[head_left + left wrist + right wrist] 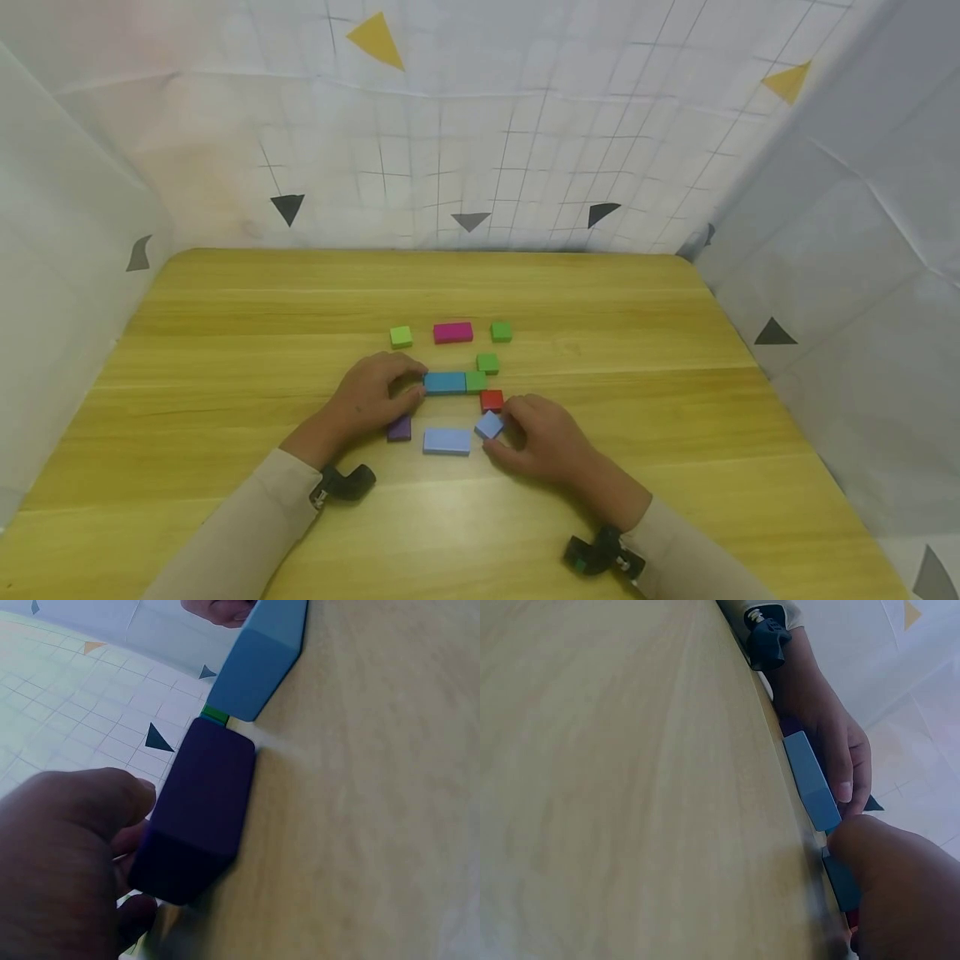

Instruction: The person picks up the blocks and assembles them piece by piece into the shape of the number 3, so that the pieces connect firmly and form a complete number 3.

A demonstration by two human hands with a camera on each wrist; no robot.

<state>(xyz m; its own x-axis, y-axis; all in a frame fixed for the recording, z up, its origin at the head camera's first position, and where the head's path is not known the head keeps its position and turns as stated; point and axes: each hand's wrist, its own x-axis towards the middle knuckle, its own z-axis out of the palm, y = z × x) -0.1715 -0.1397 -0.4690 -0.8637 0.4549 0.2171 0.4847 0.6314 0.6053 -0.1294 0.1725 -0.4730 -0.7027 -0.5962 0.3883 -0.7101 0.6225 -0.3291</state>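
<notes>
On the table (pixel 615 333), the middle block (pixel 445 384) lies right of the left fingers (pixel 403 364), touching them, with the end block (pixel 476 382) against its right end and the upper block (pixel 487 363) just behind that. The near block (pixel 399 429) lies before the left fingers. Between the right fingers (pixel 517 409) sits the turned block (pixel 489 426); the inner block (pixel 492 401) is just behind it, the front block (pixel 447 442) to their left. Behind all fingers, the far-left block (pixel 401 337), far-middle block (pixel 453 332) and far-right block (pixel 501 332) form a row.

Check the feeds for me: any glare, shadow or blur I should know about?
Head: a pale glare patch on the table; left wrist: the purple block very dark, with little detail; right wrist: dim, with a blurry shadow beside the right hand.
</notes>
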